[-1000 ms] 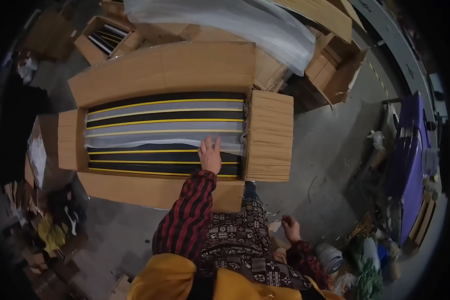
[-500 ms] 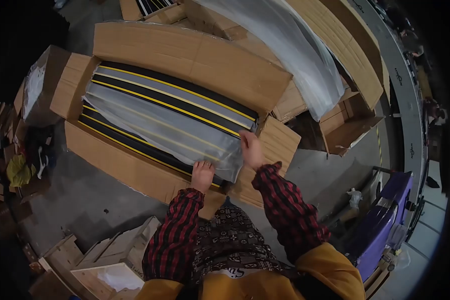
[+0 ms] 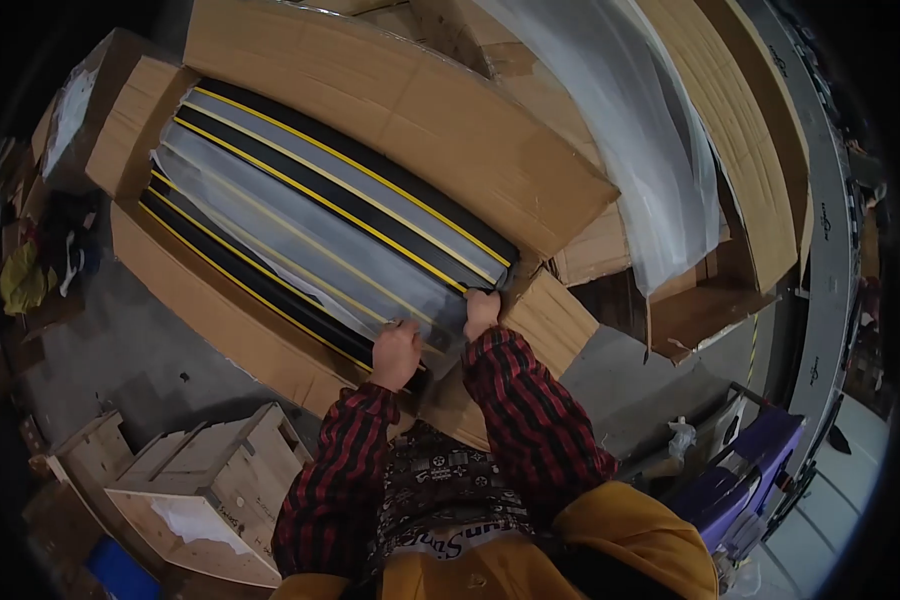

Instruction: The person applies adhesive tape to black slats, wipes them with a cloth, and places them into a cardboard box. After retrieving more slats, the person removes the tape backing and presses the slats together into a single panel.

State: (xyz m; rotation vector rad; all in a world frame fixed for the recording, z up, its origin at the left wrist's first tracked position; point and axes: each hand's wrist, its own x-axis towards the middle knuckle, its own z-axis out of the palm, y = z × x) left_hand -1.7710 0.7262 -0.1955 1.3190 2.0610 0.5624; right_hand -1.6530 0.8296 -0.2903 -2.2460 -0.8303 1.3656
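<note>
Long black strips with yellow edges (image 3: 320,198) lie side by side in an open cardboard box (image 3: 390,85). A translucent plastic sheet (image 3: 270,225) covers part of them. My left hand (image 3: 397,355), its fingers curled closed, is on the sheet near the box's near end; what it grips is too small to make out. My right hand (image 3: 482,312) is closed at the strips' near right end, by the sheet's edge, and what lies between its fingers is hidden.
Clear plastic wrap (image 3: 640,170) hangs over another open carton (image 3: 740,130) at upper right. A wooden crate (image 3: 215,490) stands at lower left, a purple object (image 3: 745,475) at lower right. A smaller wrapped box (image 3: 95,110) is at upper left.
My right hand has moved down and left, nearer my left hand. My left hand is more curled. The view has shifted, showing more of the crate.
</note>
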